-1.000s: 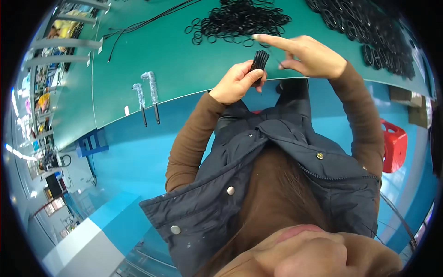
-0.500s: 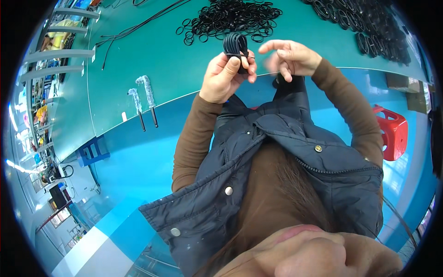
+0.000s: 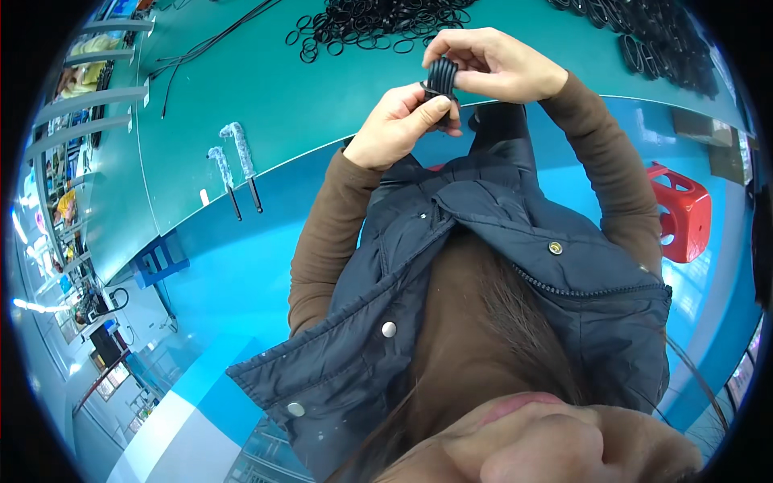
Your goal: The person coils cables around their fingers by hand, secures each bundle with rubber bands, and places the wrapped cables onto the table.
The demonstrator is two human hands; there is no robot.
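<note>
A small coil of black cable is held up over the table's near edge. My left hand grips its lower part between thumb and fingers, and a thin black band shows around the coil there. From the right, my right hand closes thumb and fingers around the coil's upper end. Part of the coil is hidden by the fingers. Just beyond my hands lies a heap of loose black rings that look like rubber bands.
The green table holds long loose black cables, two black-handled tools with plastic-wrapped heads, and rows of coiled cables at the far right. A red stool, cartons and a blue stool stand around.
My right hand has come from apart, with fingers spread, to grip the top of the coil. The coil has moved slightly right and turned in my left hand. The view has shifted a little.
</note>
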